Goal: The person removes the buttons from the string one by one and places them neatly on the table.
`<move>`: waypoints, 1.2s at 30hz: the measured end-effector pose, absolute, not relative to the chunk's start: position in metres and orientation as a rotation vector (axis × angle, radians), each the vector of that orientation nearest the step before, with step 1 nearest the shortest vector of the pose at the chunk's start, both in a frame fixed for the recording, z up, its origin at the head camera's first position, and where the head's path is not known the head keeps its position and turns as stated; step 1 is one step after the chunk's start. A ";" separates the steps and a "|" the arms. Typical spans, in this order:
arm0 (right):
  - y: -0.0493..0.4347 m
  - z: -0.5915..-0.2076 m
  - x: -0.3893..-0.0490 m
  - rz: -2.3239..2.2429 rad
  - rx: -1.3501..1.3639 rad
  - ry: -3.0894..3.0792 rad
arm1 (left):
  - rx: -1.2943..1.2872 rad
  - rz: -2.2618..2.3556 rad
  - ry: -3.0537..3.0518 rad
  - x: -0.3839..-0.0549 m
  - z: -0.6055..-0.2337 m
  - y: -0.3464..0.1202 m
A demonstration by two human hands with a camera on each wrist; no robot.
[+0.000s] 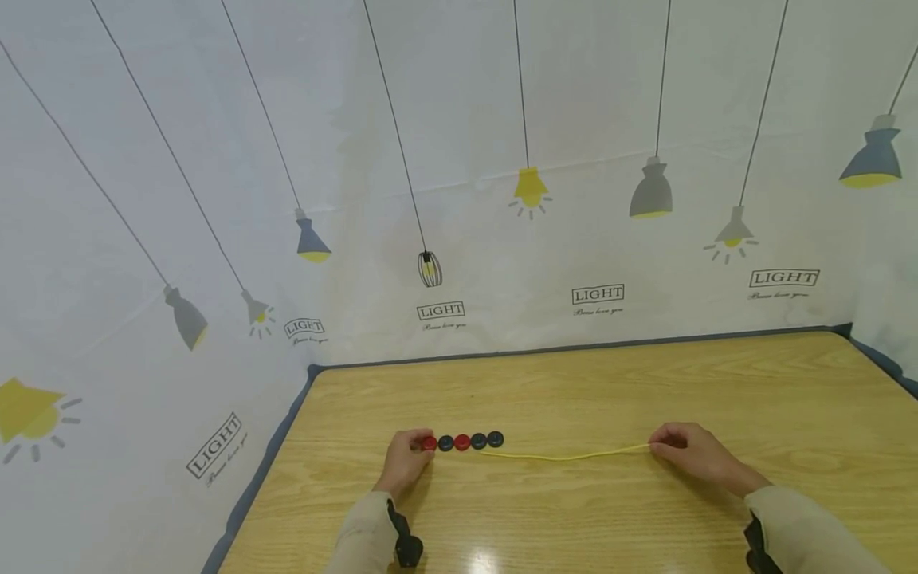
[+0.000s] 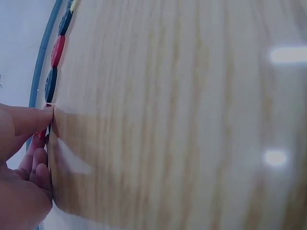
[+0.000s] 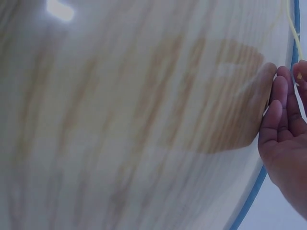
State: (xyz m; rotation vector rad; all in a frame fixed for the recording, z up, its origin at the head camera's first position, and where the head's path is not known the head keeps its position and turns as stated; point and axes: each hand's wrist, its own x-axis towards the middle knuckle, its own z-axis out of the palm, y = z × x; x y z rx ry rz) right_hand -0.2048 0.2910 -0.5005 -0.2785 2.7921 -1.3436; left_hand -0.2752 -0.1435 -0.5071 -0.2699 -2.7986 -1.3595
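In the head view, red and black round discs lie in a row left of centre. At the row's left end, my left hand [image 1: 404, 464] holds the outermost red disc [image 1: 429, 443] between thumb and fingertips. Beside it come a black disc [image 1: 446, 443], another red disc [image 1: 462, 442] and two more black ones. A thin yellow string [image 1: 566, 458] runs from just below the row out to the right, where my right hand [image 1: 694, 454] pinches its end. The left wrist view shows the thumb partly covering the red disc; in the right wrist view the pinching fingertips are cut off at the edge.
The wooden table [image 1: 588, 526] has a dark blue border [image 1: 495, 353] along its edges. Behind it and to the sides hangs a pale cloth [image 1: 488, 239] printed with lamps. A black strap device [image 1: 409, 550] sits at the left wrist.
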 end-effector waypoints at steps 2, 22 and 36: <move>0.291 -0.501 -0.205 -1.351 -0.285 2.786 | -0.280 -1.350 -2.801 -0.275 -0.507 -0.143; 0.302 -0.499 -0.201 -1.211 -0.307 2.900 | -0.076 -1.534 -2.758 -0.278 -0.509 -0.139; 0.318 -0.500 -0.198 -1.038 -0.280 3.009 | 0.040 -1.667 -2.633 -0.273 -0.508 -0.143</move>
